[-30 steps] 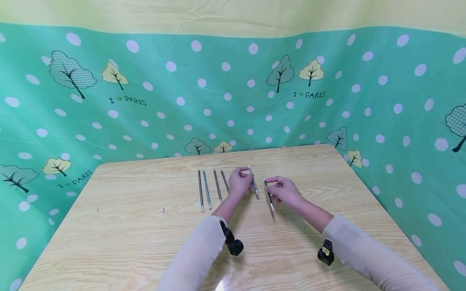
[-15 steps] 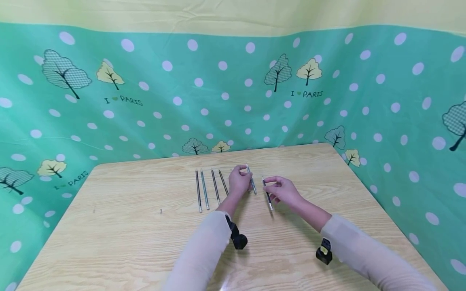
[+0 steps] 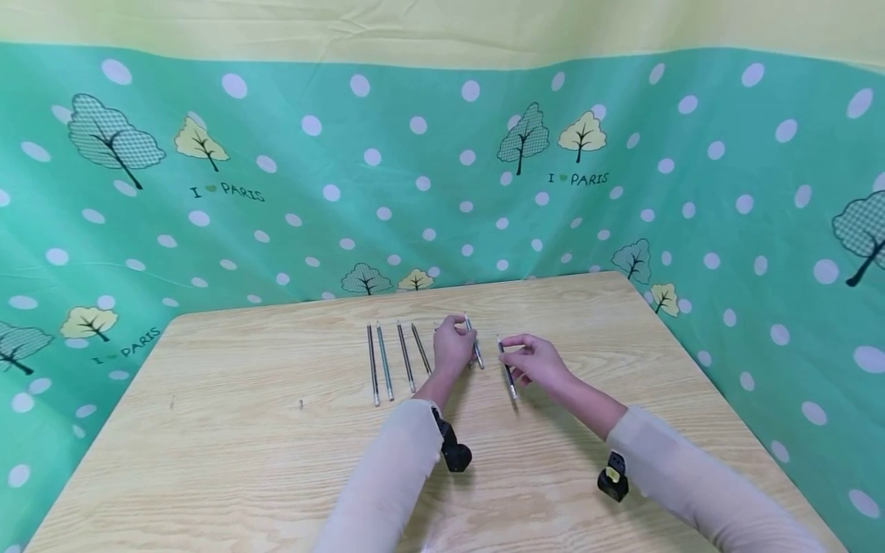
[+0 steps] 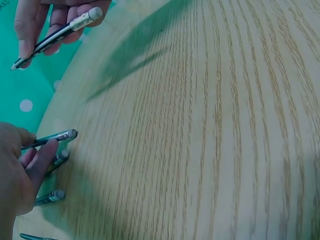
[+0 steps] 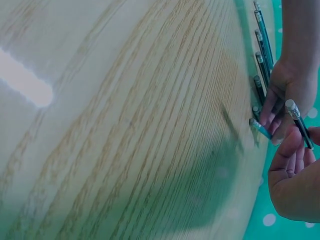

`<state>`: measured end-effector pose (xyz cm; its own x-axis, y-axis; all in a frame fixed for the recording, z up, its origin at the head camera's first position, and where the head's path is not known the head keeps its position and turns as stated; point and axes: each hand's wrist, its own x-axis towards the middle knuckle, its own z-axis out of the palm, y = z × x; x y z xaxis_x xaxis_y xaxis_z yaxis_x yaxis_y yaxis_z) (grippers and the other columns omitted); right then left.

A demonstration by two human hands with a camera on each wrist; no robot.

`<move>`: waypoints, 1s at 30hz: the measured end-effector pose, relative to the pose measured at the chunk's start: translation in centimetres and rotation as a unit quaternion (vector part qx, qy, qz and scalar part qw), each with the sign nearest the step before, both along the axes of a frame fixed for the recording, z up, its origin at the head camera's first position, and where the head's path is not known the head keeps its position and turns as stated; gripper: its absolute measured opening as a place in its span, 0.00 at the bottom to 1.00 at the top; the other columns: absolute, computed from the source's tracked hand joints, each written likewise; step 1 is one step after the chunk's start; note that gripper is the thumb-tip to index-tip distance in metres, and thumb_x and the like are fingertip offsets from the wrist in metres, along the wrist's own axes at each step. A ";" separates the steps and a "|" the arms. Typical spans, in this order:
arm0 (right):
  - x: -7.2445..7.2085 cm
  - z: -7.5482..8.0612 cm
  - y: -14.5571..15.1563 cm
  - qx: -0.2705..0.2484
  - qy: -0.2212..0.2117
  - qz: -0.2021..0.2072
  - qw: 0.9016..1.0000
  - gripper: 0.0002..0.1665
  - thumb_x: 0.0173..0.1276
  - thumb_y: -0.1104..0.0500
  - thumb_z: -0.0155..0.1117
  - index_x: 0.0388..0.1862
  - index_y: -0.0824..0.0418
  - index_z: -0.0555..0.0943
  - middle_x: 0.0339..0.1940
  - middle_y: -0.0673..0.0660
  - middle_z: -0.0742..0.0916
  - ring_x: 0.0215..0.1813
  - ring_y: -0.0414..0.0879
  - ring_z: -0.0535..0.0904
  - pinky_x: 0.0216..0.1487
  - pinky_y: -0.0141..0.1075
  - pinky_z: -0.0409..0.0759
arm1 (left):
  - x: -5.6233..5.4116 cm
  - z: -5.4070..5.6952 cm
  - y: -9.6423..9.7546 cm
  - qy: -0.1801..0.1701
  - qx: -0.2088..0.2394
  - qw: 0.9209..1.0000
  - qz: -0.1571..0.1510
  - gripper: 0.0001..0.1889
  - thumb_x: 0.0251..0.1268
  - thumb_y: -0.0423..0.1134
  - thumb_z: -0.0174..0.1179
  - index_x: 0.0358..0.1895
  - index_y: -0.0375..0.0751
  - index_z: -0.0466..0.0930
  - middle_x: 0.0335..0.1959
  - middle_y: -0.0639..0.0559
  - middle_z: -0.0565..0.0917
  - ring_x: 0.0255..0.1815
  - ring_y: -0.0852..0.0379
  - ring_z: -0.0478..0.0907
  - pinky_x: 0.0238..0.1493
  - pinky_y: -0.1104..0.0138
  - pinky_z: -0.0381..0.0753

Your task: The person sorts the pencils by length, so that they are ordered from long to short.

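Note:
My left hand [image 3: 452, 347] pinches a blue-green pencil [image 3: 478, 357] between thumb and fingers at the right end of a row of pencils. In the left wrist view, the eraser end of this blue-green pencil [image 4: 59, 135] sticks out past the fingers, near other pencil ends. To its right, my right hand [image 3: 539, 359] pinches a black pencil [image 3: 509, 376], tip away from me. A white eraser in a metal band caps the black pencil [image 5: 300, 122] in the right wrist view. Dark and teal pencils [image 3: 406, 357] lie side by side left of my left hand, which partly hides some.
The wooden table [image 3: 242, 461] carries a small dark speck [image 3: 300, 405] left of the pencils. A green dotted curtain [image 3: 276, 138] hangs behind it and along the right side. Black wrist cameras [image 3: 456, 455] hang under both sleeves.
My left forearm has swung slightly forward and right, and the blue-green pencil has shifted slightly away from me. My right hand keeps its hold on the black pencil. The head view has turned slightly right.

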<state>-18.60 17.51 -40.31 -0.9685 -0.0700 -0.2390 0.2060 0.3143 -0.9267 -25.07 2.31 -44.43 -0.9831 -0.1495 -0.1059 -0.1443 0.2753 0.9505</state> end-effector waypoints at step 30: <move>-1.7 -0.6 1.1 0.021 0.006 -0.032 0.999 0.21 0.64 0.60 0.61 0.56 0.62 0.74 0.41 0.64 0.84 0.25 0.41 0.78 0.28 0.35 0.79 | -0.5 0.4 0.9 -0.003 -0.117 0.993 -0.021 0.17 0.64 0.33 0.54 0.55 0.35 0.74 0.28 0.47 0.83 0.18 0.61 0.74 0.16 0.74 0.74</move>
<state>-20.34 18.63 -40.93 -0.9733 0.0028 -0.2296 0.2168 0.3402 -0.9150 -25.55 3.18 -44.07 -0.9883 -0.1299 -0.0796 -0.1341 0.4939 0.8591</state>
